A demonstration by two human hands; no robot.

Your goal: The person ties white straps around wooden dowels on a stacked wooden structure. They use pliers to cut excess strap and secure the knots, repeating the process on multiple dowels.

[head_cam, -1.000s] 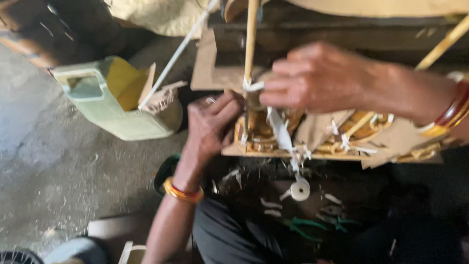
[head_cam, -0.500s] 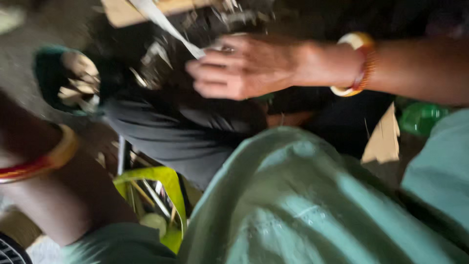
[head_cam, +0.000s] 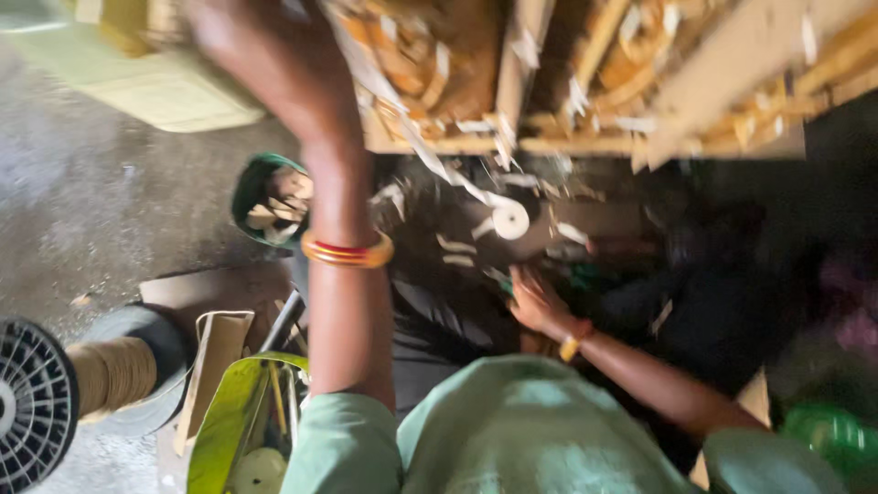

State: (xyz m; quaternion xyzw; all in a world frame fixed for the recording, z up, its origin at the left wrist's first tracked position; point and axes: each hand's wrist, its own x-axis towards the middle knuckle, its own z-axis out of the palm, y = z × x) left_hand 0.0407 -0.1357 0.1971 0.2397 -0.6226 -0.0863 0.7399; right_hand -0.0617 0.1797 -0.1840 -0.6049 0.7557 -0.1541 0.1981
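Fingers of the left hand (head_cam: 274,64) blur against the wooden frame (head_cam: 585,101); grip unclear. Right hand (head_cam: 535,302) reaches low, fingers loosely curled near scattered strips, just below the white tape roll (head_cam: 508,220). Frame looks part-wrapped, scraps remain.

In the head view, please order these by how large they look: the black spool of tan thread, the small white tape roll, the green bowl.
1. black spool of tan thread, though nearest the camera and cut off by the frame
2. green bowl
3. white tape roll

Head camera looks steeply down — close, apparently blurred by motion.
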